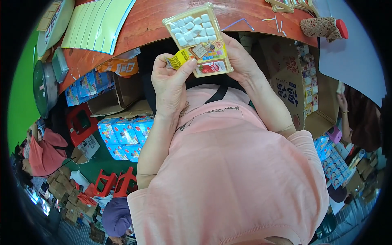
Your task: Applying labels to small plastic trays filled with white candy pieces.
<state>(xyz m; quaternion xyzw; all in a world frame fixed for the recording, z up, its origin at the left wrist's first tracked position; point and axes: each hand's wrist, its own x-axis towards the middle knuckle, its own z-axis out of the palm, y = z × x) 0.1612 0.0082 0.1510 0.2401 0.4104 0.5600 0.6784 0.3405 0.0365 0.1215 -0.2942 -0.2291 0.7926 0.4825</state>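
Just past the table's near edge, both my hands hold up a small cream plastic tray (217,24). White cube-like pieces (194,29) fill its upper part. Colourful printed pictures and a small card with a red strawberry (211,67) cover the lower part. My right hand (241,59) is closed around the tray's right side, fingers partly hidden behind it. Thumb and fingers of my left hand (169,79) pinch a yellow printed label (179,59), which curls out over the tray's left edge. Whether the label is stuck to the tray I cannot tell.
Yellow-green sheets (96,24) lie on the reddish table (155,16). Thin straws (279,25) and a red-lidded bottle in a knitted cover (322,28) are at right. Blue packs (126,134) and an open carton (281,73) stand below. Other people are nearby.
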